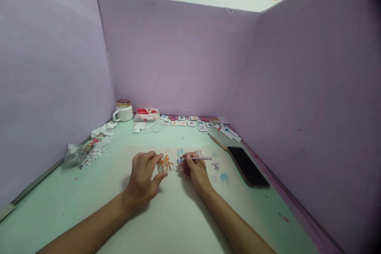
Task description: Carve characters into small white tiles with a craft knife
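Note:
My left hand pinches the edges of a small pale card between thumb and forefinger. A large orange Chinese character shows on and beside that card. A thin, light-coloured pen-like tool sits in my right hand, held in a writing grip. Its tip points left, towards the card, but is too small to make out. Both hands rest over a white sheet. Blue and dark handwritten characters stand on the sheet around my right hand.
Several character cards lie in rows at the back. Markers, a wooden-handled tool and a black phone lie right. A lidded white mug, a red-white packet and paper scraps are left. Purple panels enclose the table.

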Action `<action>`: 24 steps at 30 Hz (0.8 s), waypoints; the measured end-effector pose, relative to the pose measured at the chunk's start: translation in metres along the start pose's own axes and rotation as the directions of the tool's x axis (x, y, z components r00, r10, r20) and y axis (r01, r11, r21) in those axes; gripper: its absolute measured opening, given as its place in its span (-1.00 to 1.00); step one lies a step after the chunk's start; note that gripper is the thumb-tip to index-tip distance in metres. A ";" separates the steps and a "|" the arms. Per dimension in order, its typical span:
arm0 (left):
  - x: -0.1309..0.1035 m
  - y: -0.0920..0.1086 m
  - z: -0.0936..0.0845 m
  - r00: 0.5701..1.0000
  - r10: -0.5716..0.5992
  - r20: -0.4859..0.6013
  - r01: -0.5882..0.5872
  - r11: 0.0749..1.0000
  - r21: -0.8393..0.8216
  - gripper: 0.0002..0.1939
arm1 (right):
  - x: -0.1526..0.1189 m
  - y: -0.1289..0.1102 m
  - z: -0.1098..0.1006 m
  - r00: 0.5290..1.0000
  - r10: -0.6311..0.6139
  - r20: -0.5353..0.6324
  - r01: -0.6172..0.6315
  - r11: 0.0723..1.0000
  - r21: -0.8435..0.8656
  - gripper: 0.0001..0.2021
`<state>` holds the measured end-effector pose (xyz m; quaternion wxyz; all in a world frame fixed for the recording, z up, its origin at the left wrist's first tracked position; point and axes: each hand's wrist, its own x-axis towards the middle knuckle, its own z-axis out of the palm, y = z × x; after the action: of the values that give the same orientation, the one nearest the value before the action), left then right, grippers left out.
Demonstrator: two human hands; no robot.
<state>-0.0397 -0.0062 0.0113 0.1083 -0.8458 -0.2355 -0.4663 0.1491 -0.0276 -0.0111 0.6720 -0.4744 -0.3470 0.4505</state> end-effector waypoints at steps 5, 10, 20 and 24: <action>0.001 0.001 -0.005 0.996 -0.031 0.078 0.031 0.999 -0.008 -0.67 | 0.000 0.001 -0.001 1.000 -0.005 0.006 0.005 1.000 -0.003 -0.59; -0.001 -0.005 -0.005 0.981 -0.128 0.143 0.131 0.991 -0.014 -0.73 | 0.001 0.003 -0.002 1.000 0.002 0.003 -0.002 1.000 -0.003 -0.59; -0.008 0.000 0.016 0.879 -0.243 0.410 0.312 0.943 -0.112 -0.65 | 0.006 0.010 0.000 1.000 -0.025 0.000 0.025 0.999 -0.028 -0.55; -0.006 0.005 0.022 0.812 -0.294 0.505 0.433 0.883 -0.182 -0.66 | 0.006 0.009 0.000 1.000 -0.027 -0.001 0.027 0.999 -0.040 -0.54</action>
<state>-0.0237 -0.0032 -0.0051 -0.1675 -0.8770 -0.3427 -0.2921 0.1489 -0.0209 -0.0200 0.6685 -0.4833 -0.3620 0.4341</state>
